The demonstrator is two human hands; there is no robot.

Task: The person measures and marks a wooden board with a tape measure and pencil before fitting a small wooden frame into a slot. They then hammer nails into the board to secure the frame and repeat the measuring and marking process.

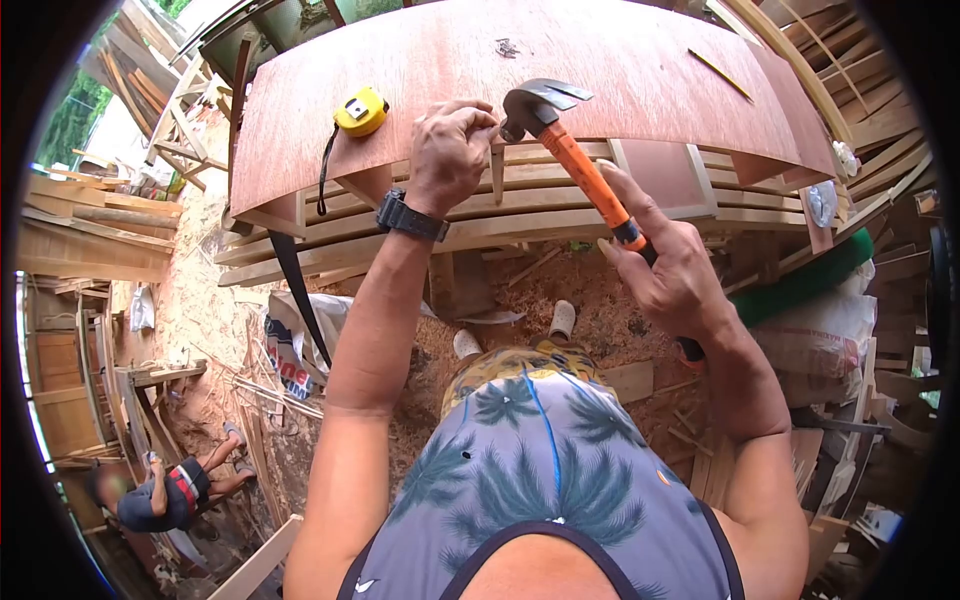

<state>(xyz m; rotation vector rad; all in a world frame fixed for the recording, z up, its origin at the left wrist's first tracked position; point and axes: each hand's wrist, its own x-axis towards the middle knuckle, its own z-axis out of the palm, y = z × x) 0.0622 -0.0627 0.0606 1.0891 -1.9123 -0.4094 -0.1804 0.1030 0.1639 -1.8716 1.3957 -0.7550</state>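
Note:
My right hand (660, 255) grips a claw hammer (590, 180) by its orange and black handle. The hammer's dark head is at the near edge of a reddish plywood panel (430, 75), close beside my left fingertips. My left hand (450, 150), with a black watch on its wrist, is closed in a pinch at that same edge. Whatever sits between its thumb and finger is too small to make out. On the panel, left of my left hand, lies a yellow tape measure (361, 111) with a black strap. A small pile of nails (507, 48) rests farther back.
A pencil (720, 75) lies on the panel's right side. Long wooden boards (380, 240) are stacked beneath the panel. Sawdust (220, 310) covers the floor, with white sacks (815, 325) at right. At lower left another person (175, 490) sits among timber.

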